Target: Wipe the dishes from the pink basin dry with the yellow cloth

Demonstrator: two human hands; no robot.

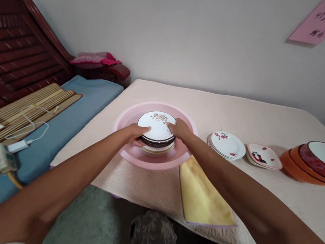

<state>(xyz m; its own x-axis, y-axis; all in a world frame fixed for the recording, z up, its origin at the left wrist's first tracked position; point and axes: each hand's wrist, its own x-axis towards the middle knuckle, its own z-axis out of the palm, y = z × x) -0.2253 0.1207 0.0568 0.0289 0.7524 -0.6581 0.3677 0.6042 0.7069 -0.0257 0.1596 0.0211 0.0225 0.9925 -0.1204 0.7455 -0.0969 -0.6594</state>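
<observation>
Pinching opposite edges, the left hand and right hand are holding dark-rimmed plates (round, flowered face up) within the pink basin, room showing left and right.

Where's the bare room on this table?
Behind the red-flowered plates, up to the wall, and in front of the bowls. Crowded: from those plates past the square dish to the bowls, and the pink basin, holding a plate stack.
</observation>
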